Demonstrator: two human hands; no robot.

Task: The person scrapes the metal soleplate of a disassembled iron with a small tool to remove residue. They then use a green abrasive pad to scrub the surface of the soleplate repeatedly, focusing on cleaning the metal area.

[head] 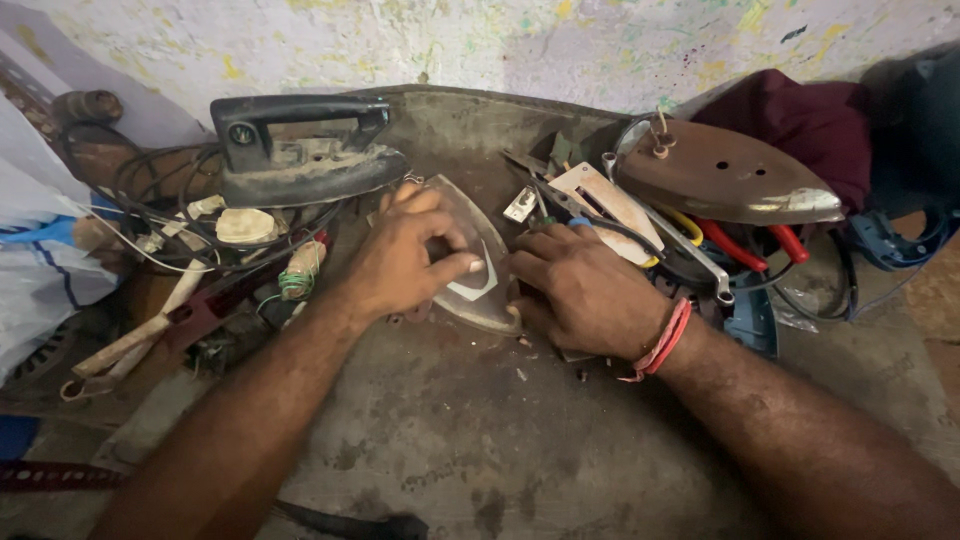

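1. The work in hand is on a dismantled clothes iron. Its pointed metal plate (478, 262) lies flat in the middle of the frame on a stained, worn surface (480, 440), with the tip pointing toward the upper left.
2. The left hand (405, 262) lies on top of the plate, fingers curled over its left part and the thumb stretched across the middle. It presses and steadies the plate rather than lifting it.
3. The right hand (585, 290) rests at the plate's right edge with the fingers bent down; whether it pinches a small part or tool underneath cannot be told. A red band sits on that wrist.
4. Judged from how things lie, the taking apart is already done: the plate is bare, with no body or handle on it.
5. A dark iron body with handle (300, 150) stands apart in the upper left, above a tangle of wires (190, 225).
6. A second brown plate (725, 175) rests in the upper right, over red-handled pliers (745, 243) and a metal wrench (690, 255).
7. A pale flat insulating sheet (610, 205) lies between the two plates.
8. What looks to be left is the fitting and closing up: nothing is joined to the plate yet, and loose parts lie all around it.
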